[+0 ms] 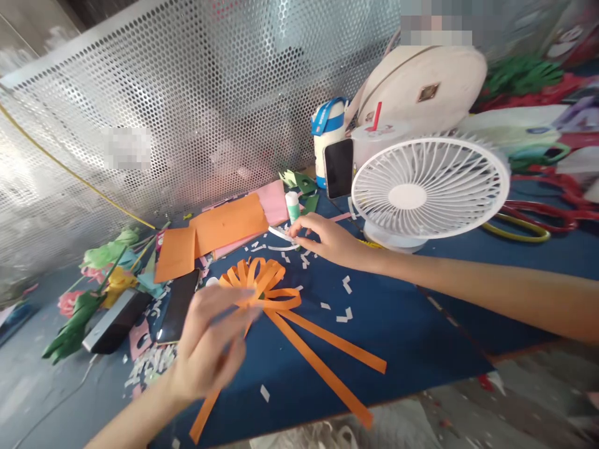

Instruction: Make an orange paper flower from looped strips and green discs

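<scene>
- Lower left of the frame: the left hand (208, 343), blurred, is half curled, its thumb apart from the fingers; the fingertips overlap the orange paper bow, and whether they touch it cannot be told.
- Centre: the orange paper bow (285, 299) lies on the blue table (397, 330), loops towards the upper side, long tails reaching down towards the lower edge.
- Left of centre: a dark phone (180, 305) lies beside the bow.
- Just above centre: the right hand (334, 243) has thumb and forefinger bent towards each other at the ends of thin white strips (279, 234); whether they are pinched is too small to tell.
- Behind those fingers: a glue stick (292, 207) stands upright, near orange sheets (229, 224).
- Right of centre, farther back: a white fan (430, 187) stands near a blue-and-white bottle (321, 146).
</scene>
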The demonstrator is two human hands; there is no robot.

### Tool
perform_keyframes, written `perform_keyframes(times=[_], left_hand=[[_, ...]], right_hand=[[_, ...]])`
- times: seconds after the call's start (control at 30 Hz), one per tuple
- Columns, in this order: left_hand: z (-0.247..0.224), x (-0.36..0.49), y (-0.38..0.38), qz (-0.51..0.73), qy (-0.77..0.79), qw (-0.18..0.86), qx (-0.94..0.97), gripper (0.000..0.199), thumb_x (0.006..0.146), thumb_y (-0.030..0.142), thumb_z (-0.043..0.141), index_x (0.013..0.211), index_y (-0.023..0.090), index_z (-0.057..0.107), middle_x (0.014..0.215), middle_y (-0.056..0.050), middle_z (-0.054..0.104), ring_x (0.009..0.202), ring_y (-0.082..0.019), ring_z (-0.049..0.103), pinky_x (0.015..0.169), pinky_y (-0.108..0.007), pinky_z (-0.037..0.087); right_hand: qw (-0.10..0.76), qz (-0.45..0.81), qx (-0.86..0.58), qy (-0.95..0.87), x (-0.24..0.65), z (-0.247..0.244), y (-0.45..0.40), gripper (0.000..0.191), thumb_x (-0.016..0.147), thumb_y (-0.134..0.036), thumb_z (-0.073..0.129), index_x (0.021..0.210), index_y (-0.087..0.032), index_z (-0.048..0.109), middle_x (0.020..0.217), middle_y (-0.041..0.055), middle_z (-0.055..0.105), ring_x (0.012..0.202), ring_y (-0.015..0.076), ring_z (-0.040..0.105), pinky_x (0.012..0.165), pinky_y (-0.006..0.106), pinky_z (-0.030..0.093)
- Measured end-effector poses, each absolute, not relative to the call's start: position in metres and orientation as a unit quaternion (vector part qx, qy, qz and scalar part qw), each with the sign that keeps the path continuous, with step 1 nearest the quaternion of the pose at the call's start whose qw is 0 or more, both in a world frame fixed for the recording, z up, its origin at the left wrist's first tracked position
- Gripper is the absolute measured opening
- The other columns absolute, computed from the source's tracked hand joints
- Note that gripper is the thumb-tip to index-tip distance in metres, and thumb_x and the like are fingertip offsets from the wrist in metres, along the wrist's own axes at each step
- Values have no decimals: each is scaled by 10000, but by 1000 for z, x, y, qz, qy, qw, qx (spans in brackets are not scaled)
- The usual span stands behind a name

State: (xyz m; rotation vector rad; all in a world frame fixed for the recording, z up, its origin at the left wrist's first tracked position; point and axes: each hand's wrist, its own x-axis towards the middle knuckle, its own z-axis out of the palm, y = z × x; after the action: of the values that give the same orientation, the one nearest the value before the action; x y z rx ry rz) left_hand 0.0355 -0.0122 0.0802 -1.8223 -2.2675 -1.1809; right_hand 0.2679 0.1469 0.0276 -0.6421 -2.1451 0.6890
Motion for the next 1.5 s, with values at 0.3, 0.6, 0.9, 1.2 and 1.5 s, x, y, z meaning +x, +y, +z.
perform_keyframes(times=[0.3, 0.6, 0.9, 1.2, 1.5], left_hand=[[72, 85, 19, -259, -315, 32, -913, 245, 929, 124, 558, 1138, 219, 642, 1051, -72, 726, 906, -206, 694, 826, -362, 549], [61, 107, 51, -320, -394, 4, -862, 410, 889, 250, 670, 1272, 241, 525, 1256, -120, 584, 1183, -279, 573, 991, -473, 513], [46, 107, 57, -342, -391, 38, -853, 462, 907, 184, 630, 1348, 258, 517, 1327, -131, 589, 1219, -291, 565, 1010, -518, 495], [36, 104, 44, -301, -381, 99, -869, 437, 923, 130, 584, 1350, 197, 520, 1365, -170, 565, 1236, -303, 552, 967, -485, 530], [30, 93, 46, -374, -356, 7, -856, 263, 922, 80, 581, 1121, 223, 675, 1063, -82, 639, 993, -198, 655, 824, -360, 584]], right_hand=[[430, 436, -185, -768, 285, 34, 114, 126, 982, -229, 472, 1100, -220, 429, 642, -81, 514, 552, 99, 537, 586, 248, 432], [435, 500, -124, -738, 297, 13, 97, 494, 988, -221, 440, 1452, -297, 287, 1384, 107, 505, 1148, 190, 600, 896, 338, 552], [442, 393, -141, -794, 294, 1, 98, 670, 993, -189, 403, 1574, -356, 114, 1624, 56, 233, 1475, 261, 294, 1120, 446, 442], [455, 324, -182, -809, 294, 0, 100, 692, 939, -114, 476, 1551, -304, 212, 1503, 113, 449, 1322, 245, 524, 967, 390, 573], [394, 392, -213, -804, 295, 2, 102, 509, 941, -160, 534, 1427, -224, 397, 1074, 50, 746, 1070, 197, 703, 984, 395, 562]])
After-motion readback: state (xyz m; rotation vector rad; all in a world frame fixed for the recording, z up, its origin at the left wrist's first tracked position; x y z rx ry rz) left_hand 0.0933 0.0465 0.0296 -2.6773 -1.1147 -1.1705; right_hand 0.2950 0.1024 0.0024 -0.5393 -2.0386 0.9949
